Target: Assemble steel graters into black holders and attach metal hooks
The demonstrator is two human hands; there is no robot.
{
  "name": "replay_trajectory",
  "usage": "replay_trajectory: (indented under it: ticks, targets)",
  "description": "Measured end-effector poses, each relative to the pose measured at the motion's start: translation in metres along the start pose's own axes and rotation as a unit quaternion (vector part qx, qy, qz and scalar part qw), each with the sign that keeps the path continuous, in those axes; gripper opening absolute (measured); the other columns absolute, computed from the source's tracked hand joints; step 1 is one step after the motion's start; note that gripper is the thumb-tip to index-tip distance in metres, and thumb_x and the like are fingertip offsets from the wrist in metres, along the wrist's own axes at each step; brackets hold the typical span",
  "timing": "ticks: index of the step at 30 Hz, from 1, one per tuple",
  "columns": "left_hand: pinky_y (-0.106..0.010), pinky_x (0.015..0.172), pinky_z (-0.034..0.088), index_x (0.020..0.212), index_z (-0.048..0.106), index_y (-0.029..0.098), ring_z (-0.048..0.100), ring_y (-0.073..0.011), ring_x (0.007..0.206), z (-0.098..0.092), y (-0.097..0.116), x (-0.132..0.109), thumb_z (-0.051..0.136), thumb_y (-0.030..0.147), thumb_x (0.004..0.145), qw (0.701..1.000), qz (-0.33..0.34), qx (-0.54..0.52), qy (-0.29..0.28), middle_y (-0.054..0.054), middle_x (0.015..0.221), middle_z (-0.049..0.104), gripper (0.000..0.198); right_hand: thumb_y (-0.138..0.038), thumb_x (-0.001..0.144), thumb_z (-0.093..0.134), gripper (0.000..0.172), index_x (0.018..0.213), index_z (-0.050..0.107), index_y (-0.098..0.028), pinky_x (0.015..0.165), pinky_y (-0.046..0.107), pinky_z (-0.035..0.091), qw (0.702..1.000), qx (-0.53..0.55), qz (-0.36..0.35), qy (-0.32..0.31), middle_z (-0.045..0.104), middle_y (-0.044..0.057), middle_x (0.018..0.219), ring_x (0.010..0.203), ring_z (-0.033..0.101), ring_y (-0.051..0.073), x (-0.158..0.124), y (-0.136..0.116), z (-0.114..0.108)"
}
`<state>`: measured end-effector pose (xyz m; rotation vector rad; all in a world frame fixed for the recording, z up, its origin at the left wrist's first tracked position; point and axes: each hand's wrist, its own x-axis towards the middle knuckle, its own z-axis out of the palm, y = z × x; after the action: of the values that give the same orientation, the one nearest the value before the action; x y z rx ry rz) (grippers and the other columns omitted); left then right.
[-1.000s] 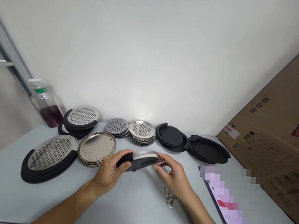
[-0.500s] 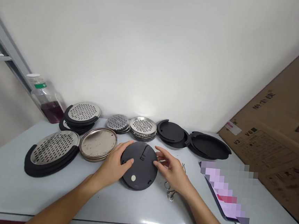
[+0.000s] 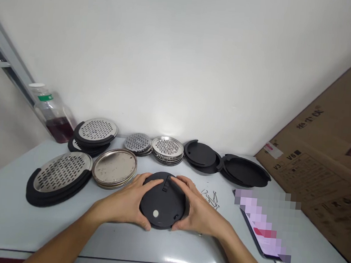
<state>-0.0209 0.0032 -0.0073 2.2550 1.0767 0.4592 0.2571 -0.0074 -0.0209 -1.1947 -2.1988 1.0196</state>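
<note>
A round black disc (image 3: 163, 204) with a short ridge at its top and a white dot near its lower edge lies at the middle front of the table. My left hand (image 3: 129, 199) curves around its left side, fingers on the top edge and thumb at the bottom. Around the right side wraps my right hand (image 3: 199, 207), fingers on the upper edge by the ridge, thumb at the lower right. Just behind my right hand lie several small metal clips (image 3: 211, 198), partly hidden by it.
Left are perforated metal discs in black holders (image 3: 64, 173) and a stack of plain metal lids (image 3: 115, 167). Behind stand stacked grater discs (image 3: 167, 149) and black holders (image 3: 202, 155), (image 3: 245, 172). A phone (image 3: 261, 227), a cardboard box (image 3: 323, 161) and a bottle (image 3: 59, 125) flank them.
My hands have shifted their hold from the upper sides of the disc to wrap around both its edges. The disc has moved slightly toward me.
</note>
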Motion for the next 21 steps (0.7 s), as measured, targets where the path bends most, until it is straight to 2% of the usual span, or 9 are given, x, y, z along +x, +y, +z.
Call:
replay_trajectory:
  ticks: [3,8,13,17,21]
  targets:
    - [-0.056,0.107,0.043,0.149,0.038,0.038,0.04,-0.0458,0.133,0.0,-0.003,-0.002,0.087,0.052,0.052,1.0,0.005,0.011,0.001,-0.006,0.146,0.042,0.109,-0.044,0.054,0.092,0.117,0.152,0.028,-0.035,0.112,0.044,0.04,1.0,0.01,-0.002,0.006,0.032,0.01,0.151,0.135,0.044,0.034,0.001,-0.001,-0.002]
    - [-0.058,0.108,0.04,0.151,0.034,0.039,0.033,-0.0456,0.138,0.003,-0.009,-0.005,0.09,0.048,0.051,0.998,-0.037,0.026,-0.036,-0.009,0.147,0.039,0.115,-0.043,0.059,0.09,0.113,0.153,0.028,-0.033,0.115,0.051,0.034,0.999,0.007,-0.036,0.012,0.039,0.011,0.152,0.138,0.041,0.035,0.001,0.004,-0.006]
    - [-0.061,0.111,0.035,0.151,0.034,0.039,0.023,-0.0463,0.144,0.006,-0.011,-0.004,0.089,0.053,0.051,0.998,-0.043,0.02,-0.042,-0.01,0.155,0.03,0.114,-0.04,0.063,0.087,0.109,0.154,0.028,-0.03,0.115,0.053,0.033,0.999,-0.005,-0.032,0.003,0.035,0.013,0.156,0.141,0.037,0.037,0.0,0.003,-0.006]
    - [-0.063,0.115,0.028,0.151,0.033,0.038,0.012,-0.0461,0.148,0.009,-0.009,-0.001,0.088,0.055,0.054,0.999,-0.025,0.012,-0.043,-0.009,0.163,0.016,0.113,-0.028,0.063,0.086,0.105,0.152,0.032,-0.031,0.113,0.047,0.038,0.999,0.004,-0.03,0.014,0.038,0.011,0.153,0.136,0.044,0.032,-0.001,0.0,-0.007]
    - [-0.064,0.114,0.029,0.153,0.029,0.036,0.014,-0.0469,0.147,0.011,-0.008,0.0,0.089,0.055,0.051,0.999,-0.032,0.002,-0.038,-0.012,0.161,0.017,0.119,-0.028,0.067,0.083,0.101,0.153,0.03,-0.031,0.116,0.052,0.033,0.999,-0.01,-0.017,0.025,0.038,0.01,0.156,0.141,0.039,0.034,-0.004,0.005,-0.008]
